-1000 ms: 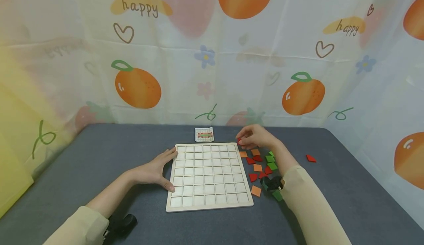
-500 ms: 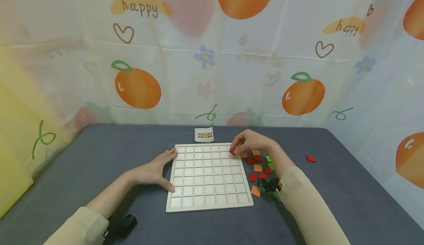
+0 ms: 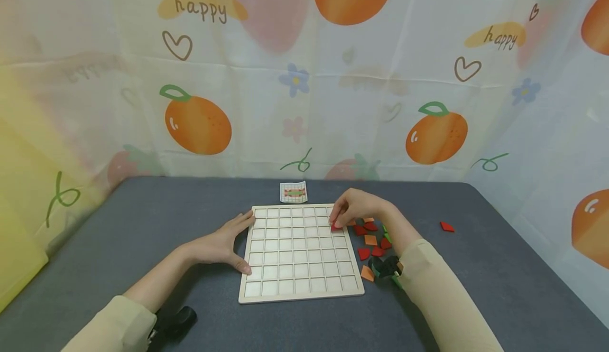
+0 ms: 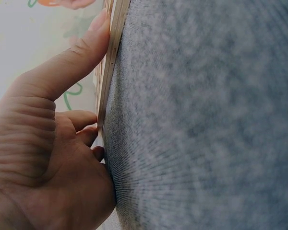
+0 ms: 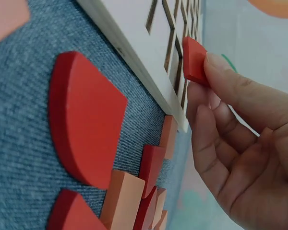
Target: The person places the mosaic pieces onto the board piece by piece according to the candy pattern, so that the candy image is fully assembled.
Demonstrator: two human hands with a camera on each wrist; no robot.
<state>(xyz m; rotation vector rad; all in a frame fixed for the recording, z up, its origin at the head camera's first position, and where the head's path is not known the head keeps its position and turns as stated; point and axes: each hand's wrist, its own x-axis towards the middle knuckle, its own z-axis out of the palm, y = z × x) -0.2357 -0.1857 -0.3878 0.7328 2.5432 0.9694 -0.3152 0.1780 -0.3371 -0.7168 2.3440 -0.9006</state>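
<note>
A pale wooden grid board lies on the table with its squares bare. Along its left edge rests my left hand, thumb and fingers spread apart; the left wrist view shows the thumb against the board's side. Over the upper right corner squares, my right hand pinches a red tile with one curved side between thumb and fingers. That tile is tilted in the right wrist view, and whether it touches the board I cannot tell.
Several red, orange and green tiles, such as an orange square, lie right of the board, partly hidden by the right arm. One red tile sits farther right. Behind the board is a small pattern card. A printed curtain hangs behind the table.
My right hand has moved left and toward me with the red tile, from beyond the board's upper right corner to over its right-hand squares. The left hand has stayed put.
</note>
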